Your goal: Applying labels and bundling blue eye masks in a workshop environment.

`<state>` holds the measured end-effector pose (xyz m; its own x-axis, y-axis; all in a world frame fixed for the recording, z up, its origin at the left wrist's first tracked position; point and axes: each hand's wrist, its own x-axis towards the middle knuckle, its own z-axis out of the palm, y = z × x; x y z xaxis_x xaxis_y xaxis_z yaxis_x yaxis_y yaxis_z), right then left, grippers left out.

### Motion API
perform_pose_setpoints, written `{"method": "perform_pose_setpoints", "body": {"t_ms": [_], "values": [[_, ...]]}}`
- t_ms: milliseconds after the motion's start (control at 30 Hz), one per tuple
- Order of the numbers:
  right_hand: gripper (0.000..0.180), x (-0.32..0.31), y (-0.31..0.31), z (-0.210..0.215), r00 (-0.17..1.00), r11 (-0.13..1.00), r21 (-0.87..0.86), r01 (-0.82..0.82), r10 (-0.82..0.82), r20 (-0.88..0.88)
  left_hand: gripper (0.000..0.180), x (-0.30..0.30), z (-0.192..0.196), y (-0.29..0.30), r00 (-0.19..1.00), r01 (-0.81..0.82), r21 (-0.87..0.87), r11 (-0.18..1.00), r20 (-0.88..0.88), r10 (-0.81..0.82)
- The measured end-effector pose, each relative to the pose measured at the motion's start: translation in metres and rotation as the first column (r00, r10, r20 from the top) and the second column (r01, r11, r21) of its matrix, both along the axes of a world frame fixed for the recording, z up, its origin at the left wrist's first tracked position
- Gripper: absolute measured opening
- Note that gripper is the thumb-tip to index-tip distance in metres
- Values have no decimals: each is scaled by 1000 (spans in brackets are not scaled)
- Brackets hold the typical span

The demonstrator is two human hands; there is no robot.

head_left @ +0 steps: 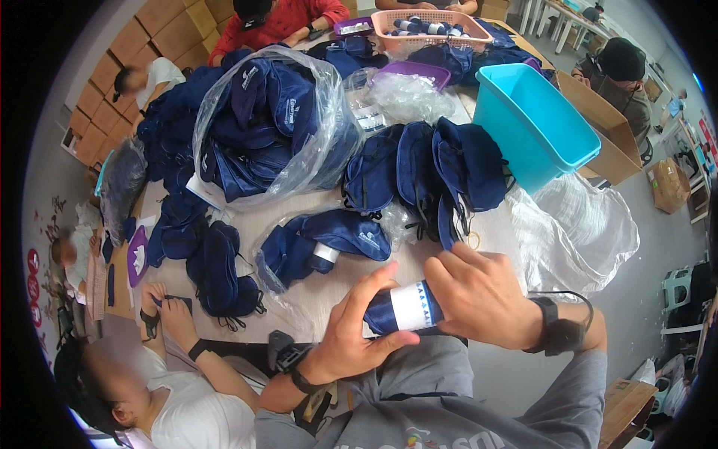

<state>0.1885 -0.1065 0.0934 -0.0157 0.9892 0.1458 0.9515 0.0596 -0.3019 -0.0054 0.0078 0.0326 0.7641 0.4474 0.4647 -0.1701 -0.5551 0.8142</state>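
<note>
Both forearms come up from the lower edge and meet at the middle. The left hand (351, 337) is cupped, thumb stretched upward and fingers curled underneath. The right hand (479, 295) is closed in a grip, knuckles up, with a dark band on its wrist.

1 view only, from the left of 2 fisheye cameras on the person's head. It looks steeply down and forward, close over the left hand (351, 333) and right hand (479, 295), onto the table (299, 213). Edges curve toward the dark rim; no other view shares the scene.
</note>
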Motion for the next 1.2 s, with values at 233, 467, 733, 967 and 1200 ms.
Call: {"method": "perform_pose_setpoints", "body": {"t_ms": [233, 467, 733, 967, 1200], "values": [[61, 20, -14, -20, 800, 948, 251, -196, 303, -518, 53, 17, -8, -24, 963, -29, -179, 983, 258, 75], [61, 1, -46, -33, 887, 956, 292, -36, 165, -432, 37, 55, 4, -32, 873, -316, -102, 943, 358, 331], [51, 26, -52, -40, 584, 953, 304, -4, 249, -773, 44, 63, -8, -39, 918, -147, -42, 988, 366, 152], [60, 31, -64, -46, 676, 866, 415, 278, 130, -725, 67, 58, -6, -21, 974, 173, 71, 982, 132, -181], [38, 47, -88, -61, 936, 786, 617, 25, 198, -290, 44, 68, 2, -33, 965, 263, -65, 963, 6, -263]]}}
